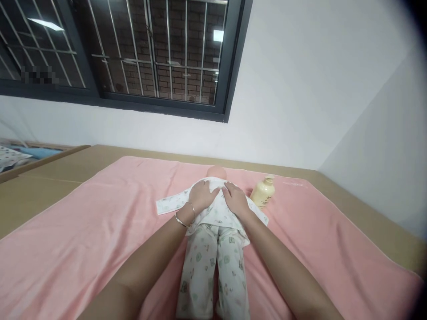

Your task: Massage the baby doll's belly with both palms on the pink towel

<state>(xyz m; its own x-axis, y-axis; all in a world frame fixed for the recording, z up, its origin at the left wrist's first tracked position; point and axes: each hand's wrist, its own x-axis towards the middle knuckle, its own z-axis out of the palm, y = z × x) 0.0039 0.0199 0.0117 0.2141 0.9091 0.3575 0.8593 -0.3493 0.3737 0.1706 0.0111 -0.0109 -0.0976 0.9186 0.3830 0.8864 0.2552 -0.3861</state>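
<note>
A baby doll (216, 172) with a smooth bald head lies stretched out on a pink blanket (110, 222), its head toward the wall. It wears a white printed top (216, 213) and matching trousers (198, 262). My left hand (202, 195), with a bracelet (183, 217) at the wrist, rests flat on the left of the upper torso. On the other side my right hand (236, 199) lies flat as well, thumbs close together. Both hands are open and grip nothing. Whether the doll is face up or face down I cannot tell. One sleeve (171, 203) spreads out to the left.
A pale yellow pump bottle (263, 193) stands tilted in view beside the right sleeve. The blanket covers a tan padded surface (53, 178) against a white wall (283, 89). Above is a barred window (160, 53). Folded cloths (36, 153) lie beyond the left edge.
</note>
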